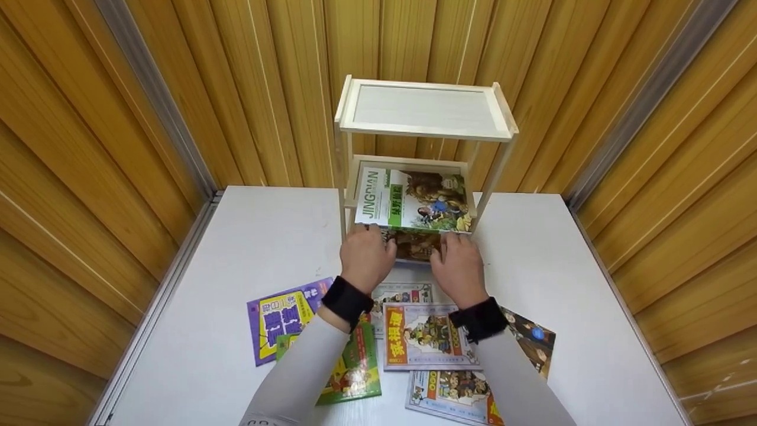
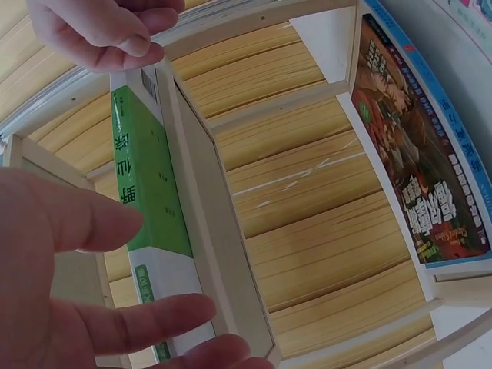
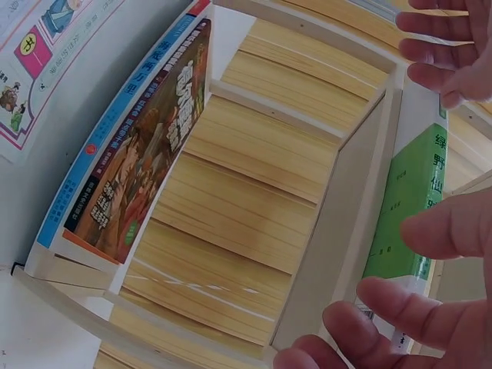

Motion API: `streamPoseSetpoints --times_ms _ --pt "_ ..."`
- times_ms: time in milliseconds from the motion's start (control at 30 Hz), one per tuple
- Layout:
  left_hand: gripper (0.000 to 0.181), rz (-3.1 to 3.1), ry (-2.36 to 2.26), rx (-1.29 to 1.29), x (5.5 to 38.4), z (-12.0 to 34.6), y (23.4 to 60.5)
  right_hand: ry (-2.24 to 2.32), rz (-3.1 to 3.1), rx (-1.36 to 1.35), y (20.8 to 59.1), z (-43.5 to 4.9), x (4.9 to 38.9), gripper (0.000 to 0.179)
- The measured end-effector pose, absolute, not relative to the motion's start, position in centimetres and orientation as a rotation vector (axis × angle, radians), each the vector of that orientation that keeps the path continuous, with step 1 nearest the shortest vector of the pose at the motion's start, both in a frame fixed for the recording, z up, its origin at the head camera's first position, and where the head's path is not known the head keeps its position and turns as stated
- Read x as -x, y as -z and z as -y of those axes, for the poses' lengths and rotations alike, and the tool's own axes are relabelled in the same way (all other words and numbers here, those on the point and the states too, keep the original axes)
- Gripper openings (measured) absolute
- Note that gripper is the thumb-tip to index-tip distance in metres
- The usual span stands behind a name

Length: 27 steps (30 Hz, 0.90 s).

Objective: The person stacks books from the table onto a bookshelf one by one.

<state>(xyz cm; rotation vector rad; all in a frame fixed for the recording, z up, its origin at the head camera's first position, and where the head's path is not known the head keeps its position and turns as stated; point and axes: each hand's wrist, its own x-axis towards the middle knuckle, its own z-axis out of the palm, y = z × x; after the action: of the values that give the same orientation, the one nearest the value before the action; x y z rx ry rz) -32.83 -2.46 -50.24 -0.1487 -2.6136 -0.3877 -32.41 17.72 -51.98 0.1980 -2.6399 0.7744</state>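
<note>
A white and green picture book lies flat on the middle shelf of a small pale wooden rack. My left hand is at the left part of the book's front edge, its fingers extended by the green spine. Toward the right end of that same edge is my right hand, fingers loosely spread beside the spine. Neither hand is curled round the book. Below, on the bottom shelf, lie books with a dark brown cover on top, partly hidden by the upper shelf in the head view.
On the white table nearer me lie a purple book, a green book, several pale comic books and a dark-covered book, some overlapping. Wood-patterned walls enclose the back and both sides.
</note>
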Motion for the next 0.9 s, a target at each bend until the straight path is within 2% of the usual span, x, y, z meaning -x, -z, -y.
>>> streamPoseSetpoints --times_ms 467,733,900 --pt "0.046 2.719 0.387 0.119 35.0 2.6 49.0 -0.745 2.756 -0.213 50.3 -17.0 34.6 0.032" --pt "0.044 2.758 0.4 0.122 36.3 2.5 48.5 -0.745 2.796 -0.203 49.8 -17.2 36.0 0.043" --pt "0.042 2.792 0.407 0.14 36.8 2.2 48.1 -0.764 2.803 -0.179 49.4 -17.5 36.5 0.039"
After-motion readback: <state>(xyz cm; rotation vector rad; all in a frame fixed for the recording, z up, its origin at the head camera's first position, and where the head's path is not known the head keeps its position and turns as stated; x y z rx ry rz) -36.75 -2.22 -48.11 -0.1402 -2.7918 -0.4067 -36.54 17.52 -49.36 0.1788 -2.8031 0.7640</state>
